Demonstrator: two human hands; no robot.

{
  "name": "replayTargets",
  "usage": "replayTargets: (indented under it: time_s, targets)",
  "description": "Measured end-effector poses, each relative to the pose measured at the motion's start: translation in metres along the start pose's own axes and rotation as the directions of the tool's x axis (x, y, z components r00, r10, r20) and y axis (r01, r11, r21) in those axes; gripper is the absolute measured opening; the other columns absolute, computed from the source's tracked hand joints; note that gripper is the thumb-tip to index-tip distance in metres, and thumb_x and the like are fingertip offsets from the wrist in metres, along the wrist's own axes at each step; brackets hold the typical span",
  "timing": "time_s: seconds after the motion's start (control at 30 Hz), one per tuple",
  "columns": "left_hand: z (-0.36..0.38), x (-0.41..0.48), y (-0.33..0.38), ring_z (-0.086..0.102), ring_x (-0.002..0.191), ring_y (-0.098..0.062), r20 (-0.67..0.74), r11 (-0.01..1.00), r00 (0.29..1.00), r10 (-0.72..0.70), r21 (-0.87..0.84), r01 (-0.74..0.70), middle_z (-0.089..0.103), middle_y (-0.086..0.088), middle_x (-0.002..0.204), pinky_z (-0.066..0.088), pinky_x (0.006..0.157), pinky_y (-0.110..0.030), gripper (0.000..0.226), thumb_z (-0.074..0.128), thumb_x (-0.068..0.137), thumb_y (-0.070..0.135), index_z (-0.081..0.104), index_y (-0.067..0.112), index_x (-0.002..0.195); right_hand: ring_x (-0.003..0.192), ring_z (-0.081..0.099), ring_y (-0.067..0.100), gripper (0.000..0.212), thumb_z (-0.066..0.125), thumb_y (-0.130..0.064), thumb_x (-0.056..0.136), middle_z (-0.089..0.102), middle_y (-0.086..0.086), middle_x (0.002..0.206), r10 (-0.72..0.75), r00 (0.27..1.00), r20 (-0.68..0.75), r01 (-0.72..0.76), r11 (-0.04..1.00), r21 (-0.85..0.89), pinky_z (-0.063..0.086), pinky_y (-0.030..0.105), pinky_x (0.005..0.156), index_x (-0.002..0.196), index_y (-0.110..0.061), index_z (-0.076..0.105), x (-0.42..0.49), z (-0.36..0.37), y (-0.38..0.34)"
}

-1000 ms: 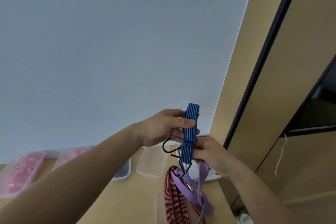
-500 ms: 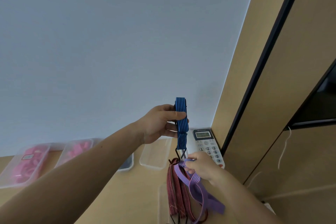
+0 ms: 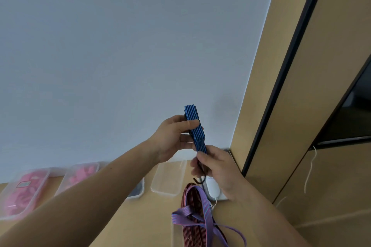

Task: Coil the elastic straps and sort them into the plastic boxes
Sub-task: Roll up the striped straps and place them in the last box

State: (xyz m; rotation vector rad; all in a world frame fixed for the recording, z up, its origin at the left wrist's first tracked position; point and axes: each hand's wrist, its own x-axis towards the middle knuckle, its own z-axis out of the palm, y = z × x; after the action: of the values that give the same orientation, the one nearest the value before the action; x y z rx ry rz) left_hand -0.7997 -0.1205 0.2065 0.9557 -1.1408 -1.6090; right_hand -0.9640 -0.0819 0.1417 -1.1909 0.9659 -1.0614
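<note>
Above the desk [image 3: 150, 216], left hand [image 3: 172, 136] and right hand [image 3: 216, 168] clamp fingers round the folded blue strap [image 3: 195, 128]; red strap [image 3: 191, 232] and purple strap [image 3: 206, 214] await coiling

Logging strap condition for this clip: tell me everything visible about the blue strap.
The blue strap is a flat woven-looking elastic band, blue with dark lengthwise stripes, folded into a compact bundle. It stands nearly upright before the wall. The left hand pinches its middle, the right hand grips its lower end; a black hook hangs below.
</note>
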Motion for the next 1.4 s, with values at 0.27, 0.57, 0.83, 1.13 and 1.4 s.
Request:
replayTargets:
  time_s: [0.27, 0.57, 0.83, 1.13, 1.4]
  targets:
    - [-0.002, -0.008, 0.0, 0.072, 0.096, -0.034, -0.043, 0.981, 0.985, 0.164, 0.11, -0.159, 0.073, -0.014, 0.111, 0.06, 0.08, -0.04, 0.041, 0.071, 0.089, 0.018, 0.053, 0.007, 0.123, 0.038, 0.038, 0.016, 0.022, 0.062, -0.024, 0.084, 0.052, 0.01, 0.051, 0.095, 0.977, -0.192, -0.104, 0.994, -0.038, 0.029, 0.022, 0.04, 0.073, -0.006, 0.056, 0.0, 0.011, -0.021]
    - [-0.003, -0.014, 0.011, 0.071, 0.102, -0.033, -0.005, 0.992, 0.998, -0.065, -0.106, 0.064, 0.072, -0.019, 0.112, 0.059, 0.073, -0.034, 0.033, 0.066, 0.09, 0.031, 0.066, 0.004, 0.11, 0.051, 0.056, 0.023, 0.022, 0.061, -0.03, 0.095, 0.068, 0.014, 0.069, 0.038, 0.989, -0.141, -0.047, 0.997, -0.06, 0.04, 0.03, 0.049, 0.08, -0.016, 0.072, -0.003, 0.024, -0.027]
    - [-0.002, -0.015, 0.002, 0.073, 0.094, -0.026, -0.113, 0.989, 0.992, 0.065, 0.137, -0.049, 0.076, -0.01, 0.104, 0.058, 0.075, -0.036, 0.039, 0.071, 0.089, 0.025, 0.058, 0.005, 0.12, 0.043, 0.051, 0.021, 0.017, 0.059, -0.018, 0.09, 0.062, 0.013, 0.056, 0.084, 0.976, -0.2, -0.102, 0.991, -0.085, 0.036, 0.027, 0.044, 0.084, -0.005, 0.069, -0.003, 0.026, -0.031]
    - [-0.012, -0.019, -0.002, 0.069, 0.095, -0.004, 0.066, 0.668, 0.881, 0.468, 0.626, -0.402, 0.064, 0.018, 0.115, 0.056, 0.08, -0.024, 0.049, 0.076, 0.087, 0.026, 0.046, 0.03, 0.125, 0.068, 0.07, 0.023, 0.026, 0.052, -0.021, 0.097, 0.074, 0.018, 0.078, 0.054, 0.992, -0.111, -0.051, 0.998, 0.028, 0.044, 0.03, 0.06, 0.094, 0.0, 0.067, -0.003, 0.027, -0.036]
    - [-0.028, -0.024, -0.007, 0.057, 0.123, -0.012, 0.42, 0.15, 0.702, 0.576, 0.79, -0.595, 0.052, 0.007, 0.145, 0.046, 0.1, -0.02, 0.053, 0.062, 0.092, 0.013, 0.046, 0.02, 0.141, 0.079, 0.073, 0.032, 0.059, 0.036, -0.045, 0.101, 0.073, 0.019, 0.083, 0.094, 0.993, -0.07, -0.085, 0.989, 0.117, 0.034, 0.031, 0.058, 0.099, 0.003, 0.07, -0.004, 0.035, -0.044]
